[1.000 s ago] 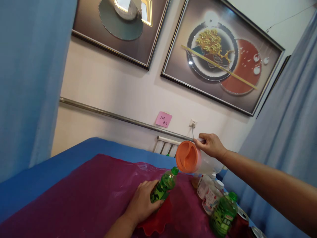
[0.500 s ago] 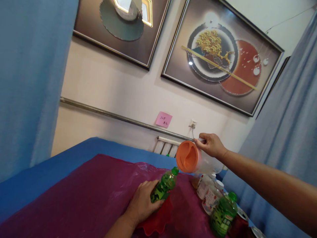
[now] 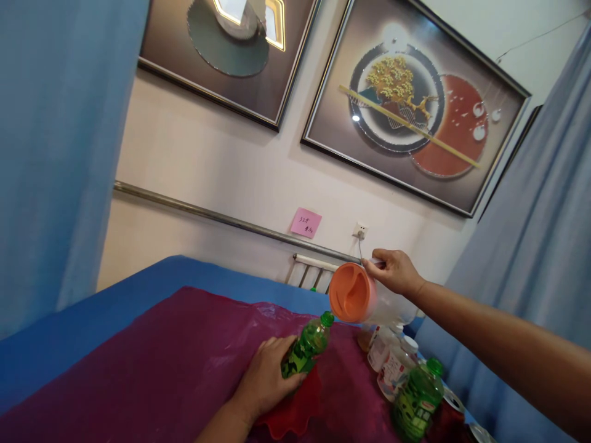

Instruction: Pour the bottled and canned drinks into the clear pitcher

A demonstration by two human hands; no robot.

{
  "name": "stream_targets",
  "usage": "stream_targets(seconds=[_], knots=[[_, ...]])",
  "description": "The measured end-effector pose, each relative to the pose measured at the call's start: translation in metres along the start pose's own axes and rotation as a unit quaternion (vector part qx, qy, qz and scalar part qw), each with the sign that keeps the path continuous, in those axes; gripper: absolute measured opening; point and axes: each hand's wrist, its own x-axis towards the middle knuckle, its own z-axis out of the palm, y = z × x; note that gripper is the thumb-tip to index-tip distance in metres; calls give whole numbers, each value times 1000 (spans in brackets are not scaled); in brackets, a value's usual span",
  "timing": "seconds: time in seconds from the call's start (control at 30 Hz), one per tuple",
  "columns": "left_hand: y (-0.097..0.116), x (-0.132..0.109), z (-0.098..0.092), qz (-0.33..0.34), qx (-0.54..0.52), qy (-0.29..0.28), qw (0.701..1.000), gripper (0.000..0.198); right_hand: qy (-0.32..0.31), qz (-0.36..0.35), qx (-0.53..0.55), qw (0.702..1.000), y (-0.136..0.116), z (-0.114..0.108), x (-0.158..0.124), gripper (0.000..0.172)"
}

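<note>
Head view, hands [image 3: 268, 376] gripping bottle [image 3: 308, 349], pitcher [image 3: 364, 296]

Left fingers [image 3: 281, 346] grip a green bottle [image 3: 303, 352], right fingers [image 3: 385, 254] a tilted orange-lidded jug [image 3: 353, 294]; 2 pictures [image 3: 406, 104] hang behind.

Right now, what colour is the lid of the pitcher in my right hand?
The lid is orange, seen best in the head view.
</note>
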Motion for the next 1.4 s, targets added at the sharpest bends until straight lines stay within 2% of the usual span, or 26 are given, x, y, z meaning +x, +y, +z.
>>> stream_targets(seconds=[0.67,1.4], knots=[[-2,0,1,9,11,8,1000,59,-3,2,2,1000,3,1,-2,46],[1,0,0,6,8,-18,1000,60,-7,6,8,1000,1,-2,-5,45]])
